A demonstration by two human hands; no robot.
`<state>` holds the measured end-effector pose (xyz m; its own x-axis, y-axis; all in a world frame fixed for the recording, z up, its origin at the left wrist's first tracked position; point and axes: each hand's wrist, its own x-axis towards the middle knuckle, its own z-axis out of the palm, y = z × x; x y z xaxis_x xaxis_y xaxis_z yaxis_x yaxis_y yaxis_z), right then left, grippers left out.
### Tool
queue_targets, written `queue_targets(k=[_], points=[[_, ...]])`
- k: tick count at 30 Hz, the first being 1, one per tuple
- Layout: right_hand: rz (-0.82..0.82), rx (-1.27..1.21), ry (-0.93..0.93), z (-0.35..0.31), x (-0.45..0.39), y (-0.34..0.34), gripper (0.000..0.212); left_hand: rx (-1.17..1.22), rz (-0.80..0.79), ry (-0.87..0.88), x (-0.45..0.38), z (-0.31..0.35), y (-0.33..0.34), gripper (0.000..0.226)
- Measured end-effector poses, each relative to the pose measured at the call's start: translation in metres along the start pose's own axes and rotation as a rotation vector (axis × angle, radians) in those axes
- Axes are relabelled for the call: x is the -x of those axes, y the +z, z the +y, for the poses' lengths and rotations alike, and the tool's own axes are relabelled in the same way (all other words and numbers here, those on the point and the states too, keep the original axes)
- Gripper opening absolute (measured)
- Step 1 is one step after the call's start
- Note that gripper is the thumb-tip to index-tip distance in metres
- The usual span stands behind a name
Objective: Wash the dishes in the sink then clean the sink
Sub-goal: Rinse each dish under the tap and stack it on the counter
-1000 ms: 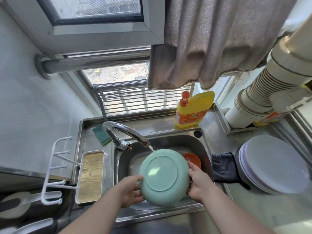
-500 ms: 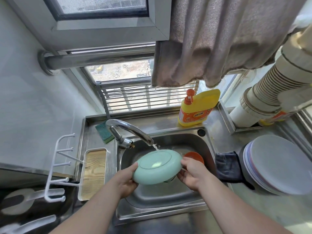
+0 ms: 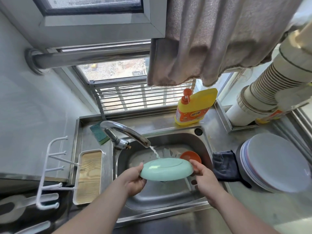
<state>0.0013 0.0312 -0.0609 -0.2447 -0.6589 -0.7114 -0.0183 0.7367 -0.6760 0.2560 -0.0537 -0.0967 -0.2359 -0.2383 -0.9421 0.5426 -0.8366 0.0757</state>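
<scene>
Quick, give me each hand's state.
Left hand: grips the upturned mint-green plastic bowl at its left rim.
Right hand: grips the bowl's right rim.

Bright daylight enters through the window (image 3: 114, 70); the steel sink (image 3: 162, 200) shows soft glare. Wide-angle distortion bends the edges, and the picture is mostly sharp.

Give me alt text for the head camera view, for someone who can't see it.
Two bare hands, left hand and right hand, hold an upside-down mint-green plastic bowl under water running from a curved chrome faucet over a stainless steel sink. An orange bowl sits in the basin; stacked pale plates rest on the right.
</scene>
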Motion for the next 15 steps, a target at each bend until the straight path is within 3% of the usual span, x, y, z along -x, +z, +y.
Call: queue_targets(k=[3,7,11,14,15], points=[[-0.053,0.405,-0.214,-0.006,-0.006,-0.001,0.062,0.073,-0.038,-0.089,0.000,0.003,-0.011,0.042],[0.041,0.905,-0.541,-0.030,-0.010,0.012,0.048,0.234,-0.069,-0.124,0.001,0.006,-0.026,0.050],[-0.029,0.949,-0.665,-0.053,-0.008,0.041,0.031,0.401,-0.062,-0.036,-0.005,0.007,-0.041,0.069],[-0.005,0.981,-0.624,-0.069,-0.008,0.055,0.019,0.324,-0.038,0.024,-0.010,0.007,-0.050,0.074],[-0.011,0.989,-0.597,-0.072,-0.008,0.057,0.025,0.250,-0.003,0.040,-0.011,0.006,-0.053,0.074]])
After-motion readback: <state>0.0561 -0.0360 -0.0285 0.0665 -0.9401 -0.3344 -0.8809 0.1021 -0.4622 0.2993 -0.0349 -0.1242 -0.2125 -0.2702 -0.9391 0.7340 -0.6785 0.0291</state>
